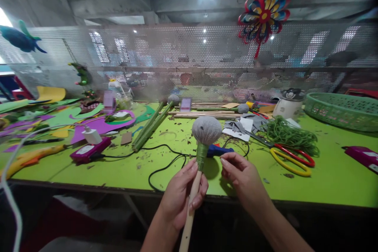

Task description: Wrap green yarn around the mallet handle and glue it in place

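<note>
My left hand (183, 193) is wrapped round a pale wooden stick (191, 208), held tilted over the table's front edge. Its top carries a round, grey cloth-covered head (206, 130), gathered at the neck under a green binding (201, 156). My left thumb touches the lower end of that binding. To the right, apart from the stick, my right hand (245, 179) has its thumb and fingertips pinched together; whatever they may hold is too small to see. A blue tool (218, 151), partly hidden behind the binding, lies just beyond my right fingertips.
Scissors (291, 160) with red and yellow handles lie right, near tangled green strands (292, 134) and grey cloth scraps (255, 121). Green-wrapped sticks (152, 128) lie behind. A purple power strip (90, 150) and black cable (153, 173) are left. A green basket (342, 112) stands far right.
</note>
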`<state>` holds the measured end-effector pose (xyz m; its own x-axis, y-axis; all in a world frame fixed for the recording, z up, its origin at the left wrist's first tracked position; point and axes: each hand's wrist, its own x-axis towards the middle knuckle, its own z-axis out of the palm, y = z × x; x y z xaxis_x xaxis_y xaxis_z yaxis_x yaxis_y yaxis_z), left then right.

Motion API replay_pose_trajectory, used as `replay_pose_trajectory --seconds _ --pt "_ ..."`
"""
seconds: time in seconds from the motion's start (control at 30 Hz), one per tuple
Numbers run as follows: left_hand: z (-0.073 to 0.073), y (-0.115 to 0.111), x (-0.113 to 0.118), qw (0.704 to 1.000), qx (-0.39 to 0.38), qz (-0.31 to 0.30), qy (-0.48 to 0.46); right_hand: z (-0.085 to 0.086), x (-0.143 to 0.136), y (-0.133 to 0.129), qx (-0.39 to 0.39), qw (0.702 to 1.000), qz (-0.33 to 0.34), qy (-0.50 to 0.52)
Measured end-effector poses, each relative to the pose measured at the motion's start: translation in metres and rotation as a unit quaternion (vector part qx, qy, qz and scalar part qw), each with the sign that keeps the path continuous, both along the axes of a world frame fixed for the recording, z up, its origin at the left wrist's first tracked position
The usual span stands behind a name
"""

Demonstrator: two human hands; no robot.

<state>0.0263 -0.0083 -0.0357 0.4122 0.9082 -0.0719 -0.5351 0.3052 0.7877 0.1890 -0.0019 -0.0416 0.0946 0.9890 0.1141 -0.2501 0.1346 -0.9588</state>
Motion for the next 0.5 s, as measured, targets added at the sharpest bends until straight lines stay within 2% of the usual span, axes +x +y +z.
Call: replay_pose_trajectory --seconds 0.3,0.5 --pt "0.01 0.003 -0.004 0.992 0.01 0.053 0.111 -0.004 0.047 -0.009 0.039 0.992 -0.062 -0.104" --pt "0.024 0.011 -0.016 0.989 0.028 0.062 0.132 -0.007 0.079 -0.015 0.08 0.974 -0.119 -0.176"
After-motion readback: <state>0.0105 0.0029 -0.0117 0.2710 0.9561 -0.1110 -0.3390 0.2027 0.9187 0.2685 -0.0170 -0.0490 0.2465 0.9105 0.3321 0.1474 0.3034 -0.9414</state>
